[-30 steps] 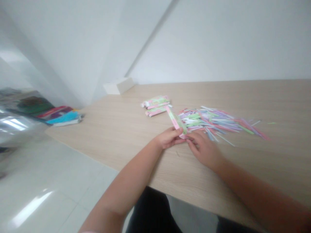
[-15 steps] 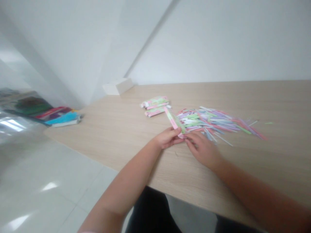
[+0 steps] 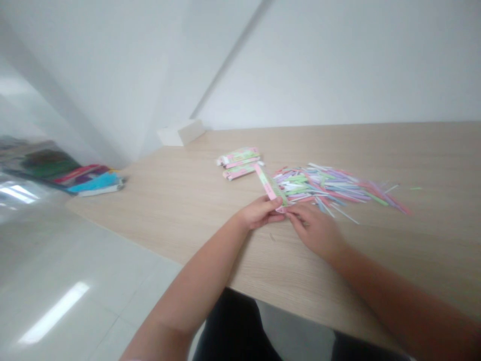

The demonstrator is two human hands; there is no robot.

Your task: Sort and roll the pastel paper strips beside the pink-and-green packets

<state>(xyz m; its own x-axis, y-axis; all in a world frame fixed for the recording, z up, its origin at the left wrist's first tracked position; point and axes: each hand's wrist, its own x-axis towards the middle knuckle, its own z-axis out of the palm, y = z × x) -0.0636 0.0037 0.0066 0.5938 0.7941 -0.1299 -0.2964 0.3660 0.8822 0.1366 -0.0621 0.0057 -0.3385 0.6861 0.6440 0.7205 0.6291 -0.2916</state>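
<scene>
Pink-and-green box: a long, slim, printed carton (image 3: pixel 269 184), apparently of thin card, lies slantwise between the two hands over the table, its near end toward the person.
Left hand: the left hand (image 3: pixel 260 213) grips the box near its lower end, thumb on top, other fingers curled underneath, closed around it.
Right hand: the right hand (image 3: pixel 317 229) has thumb and forefinger drawn together on the box's near end; whether they pinch a flap or something smaller is too blurred to tell.
Work at the box end: the step in hand seems to be fine finger work at that end, opening or closing unclear; the next move calls for a steady left hold and a light right pinch.
Coloured sticks: a loose heap of thin pastel straw-like sticks (image 3: pixel 326 186) spreads just beyond the right hand.
Other cartons: a small group of similar pink-and-green cartons (image 3: pixel 240 157) lies near the box's far end.
Table: pale wood-grain table (image 3: pixel 176 185), with a plain white block-shaped box (image 3: pixel 182 133) at the back.
Room: white wall (image 3: pixel 330 65) behind; glossy light-tiled floor (image 3: pixel 93 273) at left, below bright blue and red items (image 3: pixel 95 183).
</scene>
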